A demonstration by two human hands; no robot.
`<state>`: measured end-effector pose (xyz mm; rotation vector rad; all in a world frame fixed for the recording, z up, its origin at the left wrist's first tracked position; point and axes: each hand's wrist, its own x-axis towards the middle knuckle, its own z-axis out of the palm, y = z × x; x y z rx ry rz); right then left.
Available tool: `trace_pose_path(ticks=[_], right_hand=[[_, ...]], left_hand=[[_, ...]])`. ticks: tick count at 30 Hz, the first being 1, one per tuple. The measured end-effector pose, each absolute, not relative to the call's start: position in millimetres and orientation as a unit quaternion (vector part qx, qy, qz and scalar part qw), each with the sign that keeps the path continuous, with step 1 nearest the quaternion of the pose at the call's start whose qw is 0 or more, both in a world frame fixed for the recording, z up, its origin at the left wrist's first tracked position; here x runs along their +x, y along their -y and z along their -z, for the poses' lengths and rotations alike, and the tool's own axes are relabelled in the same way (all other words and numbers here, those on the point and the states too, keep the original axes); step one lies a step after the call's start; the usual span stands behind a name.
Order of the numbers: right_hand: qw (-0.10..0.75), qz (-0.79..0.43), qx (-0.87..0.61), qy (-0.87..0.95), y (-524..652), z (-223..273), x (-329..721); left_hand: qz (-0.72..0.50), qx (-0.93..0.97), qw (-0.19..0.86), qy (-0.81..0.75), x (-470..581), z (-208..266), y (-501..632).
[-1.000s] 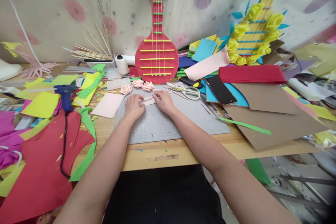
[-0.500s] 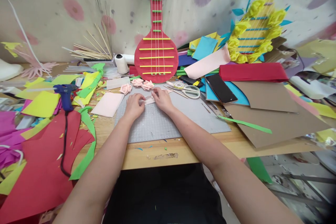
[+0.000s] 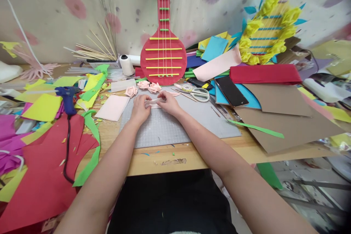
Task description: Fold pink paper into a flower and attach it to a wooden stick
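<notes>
Between my two hands is a small pale pink strip of crepe paper [image 3: 154, 104], low over the grey cutting mat [image 3: 175, 128]. My left hand [image 3: 141, 108] pinches its left end with thumb and fingers. The right end is pinched in my right hand [image 3: 169, 103]. Just beyond my fingers are three pale pink paper roses [image 3: 143, 85]. Another pale pink piece of paper [image 3: 174, 93] lies partly behind my right hand. A folded pale pink sheet [image 3: 112, 108] rests left of my left hand, overlapping the mat's edge.
White-handled scissors [image 3: 200, 95] and a phone [image 3: 231, 92] lie to the right, beside brown cardboard [image 3: 290, 128]. A blue glue gun [image 3: 67, 98] stands among paper scraps on the left. A red paper lute [image 3: 163, 58] leans at the back; a yellow one [image 3: 264, 36] stands right.
Both hands have lifted and curled slightly around the pink strip, and more of its middle shows. The view has shifted a little.
</notes>
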<state>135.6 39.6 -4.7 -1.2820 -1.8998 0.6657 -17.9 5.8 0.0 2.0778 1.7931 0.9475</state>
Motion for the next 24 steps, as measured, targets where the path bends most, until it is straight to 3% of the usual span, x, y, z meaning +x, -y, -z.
trace_pose_path(ticks=[10,20,24], right_hand=[[0.317,-0.207,-0.532,0.758,-39.9,2.9,140.7],[0.313,-0.203,-0.504,0.779,-36.4,5.0,142.2],[0.307,-0.174,-0.483,0.801,-35.1,7.7,141.4]], left_hand=[[-0.328,0.701,0.133,-0.619,-19.8,0.4,-9.1],[-0.396,0.623,0.221,-0.637,-20.1,-1.5,-17.7],[-0.335,0.637,0.184,-0.669,-19.6,-6.4,-24.9]])
